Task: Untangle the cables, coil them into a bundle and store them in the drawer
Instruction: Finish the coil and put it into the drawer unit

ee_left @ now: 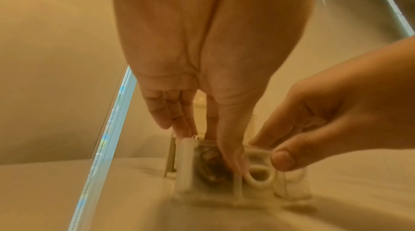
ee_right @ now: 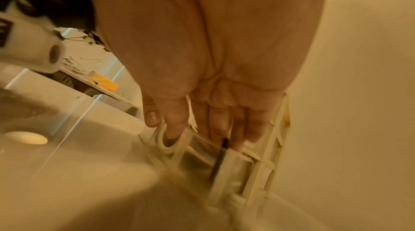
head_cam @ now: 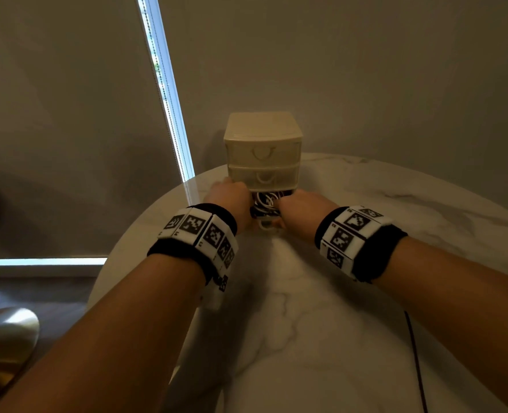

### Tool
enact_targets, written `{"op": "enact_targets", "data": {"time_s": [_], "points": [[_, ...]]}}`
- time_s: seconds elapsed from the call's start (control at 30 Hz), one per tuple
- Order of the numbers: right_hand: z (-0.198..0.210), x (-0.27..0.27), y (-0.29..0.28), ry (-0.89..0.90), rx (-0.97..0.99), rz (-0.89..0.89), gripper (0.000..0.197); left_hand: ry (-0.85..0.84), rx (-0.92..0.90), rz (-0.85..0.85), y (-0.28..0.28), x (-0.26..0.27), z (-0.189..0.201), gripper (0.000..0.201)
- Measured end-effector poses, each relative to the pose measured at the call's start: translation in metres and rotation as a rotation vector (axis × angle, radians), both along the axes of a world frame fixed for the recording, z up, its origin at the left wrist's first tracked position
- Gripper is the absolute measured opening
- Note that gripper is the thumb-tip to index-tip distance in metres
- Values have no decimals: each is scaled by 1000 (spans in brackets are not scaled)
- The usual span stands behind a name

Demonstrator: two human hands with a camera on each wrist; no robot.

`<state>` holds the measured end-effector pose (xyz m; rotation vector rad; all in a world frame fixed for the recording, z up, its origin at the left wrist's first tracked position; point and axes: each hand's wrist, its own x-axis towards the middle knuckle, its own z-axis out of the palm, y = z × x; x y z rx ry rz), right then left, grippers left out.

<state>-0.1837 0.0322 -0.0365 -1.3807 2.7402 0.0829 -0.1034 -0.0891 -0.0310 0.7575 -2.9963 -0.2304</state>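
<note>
Marble table (head_cam: pixel 366 293), both hands (head_cam: pixel 231 198) on cable-filled bottom drawer (head_cam: pixel 266 204).

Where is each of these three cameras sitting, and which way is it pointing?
Head: worn on the head, looking forward and down at the drawer unit on the marble table; both forearms, left hand and right hand show.
Left wrist: looks along the left palm to its fingers on the bottom drawer; the right hand's fingers pinch the front.
Right wrist: looks along the right palm toward its fingers in the drawer handle.
Shared: all three show the open bottom drawer.
</note>
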Motion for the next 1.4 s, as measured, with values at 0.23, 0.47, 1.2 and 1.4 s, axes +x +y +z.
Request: {"op": "enact_targets", "data": {"time_s": [0.23,0.47,1.2,1.4], "points": [[-1,-12,-7,20,-201,-27,36,144,27,45,-1,-2,-2,30],[-3,-8,-6,54,-167,-56,27,35,-102,17,4,-2,-2,22],[9,-69,-17,-446,-414,-329,112,140,432,260,-43,-32,7,129],[-1,-75,-29,-350,-467,-343,105,278,417,342,-47,-40,-9,77]]}}
